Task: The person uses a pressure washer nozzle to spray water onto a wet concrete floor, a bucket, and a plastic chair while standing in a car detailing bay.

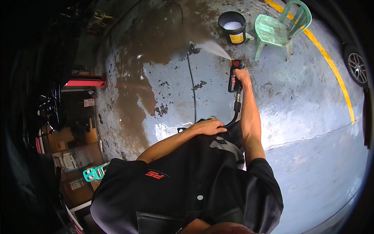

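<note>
My right hand (pixel 241 76) grips a black pressure washer spray gun (pixel 238 63) with a red part near its nozzle. A fan of water (pixel 215 49) leaves the nozzle toward the upper left, over the wet, brown-stained floor (pixel 163 35). A black hose (pixel 236 114) runs from the gun's metal coupling back toward my body. At my waist my left hand (pixel 209 127) rests by the hose with its fingers together and bent; whether they close around the hose cannot be told. Part of the hose is hidden behind that hand.
Beyond the gun stand a black bucket (pixel 233 32) with whitish suds and a green plastic chair (pixel 273 29). A thin dark cable (pixel 191 79) lies on the floor. At right are a yellow floor line (pixel 336 70) and a car wheel (pixel 357 68); at left, cardboard boxes (pixel 76 191).
</note>
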